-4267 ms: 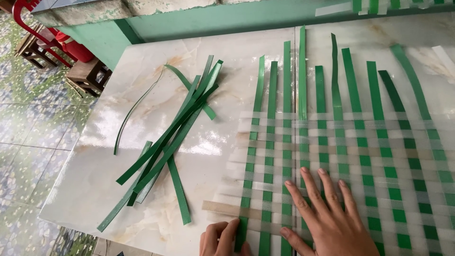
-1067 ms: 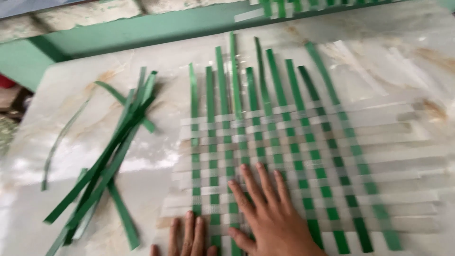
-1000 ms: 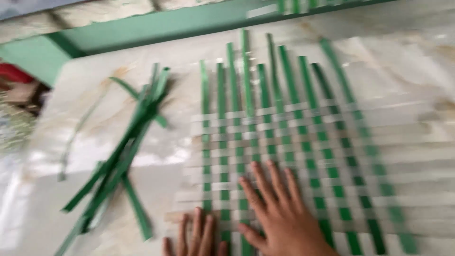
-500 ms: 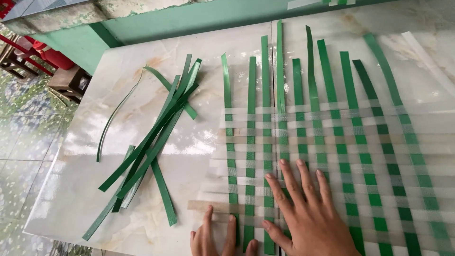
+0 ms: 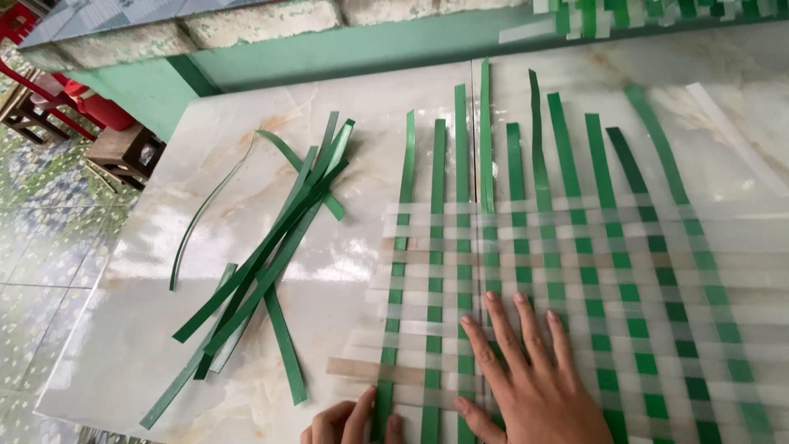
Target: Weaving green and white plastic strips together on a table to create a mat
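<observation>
Green strips (image 5: 435, 247) running away (lengthwise), right hand (image 5: 538, 386) flat on weave (image 5: 575, 271)

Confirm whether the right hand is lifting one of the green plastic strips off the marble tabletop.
No: the right hand lies flat, fingers spread, pressing on the woven mat of green and clear strips on the marble tabletop.

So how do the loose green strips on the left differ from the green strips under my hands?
The loose green strips lie in a crossed, untidy pile on the marble table; the woven green strips run parallel, spaced apart. The woven ones are interlaced with translucent strips; the loose ones are not. The right hand presses the woven ones; nothing touches the pile. Both are flat green bands.
</observation>
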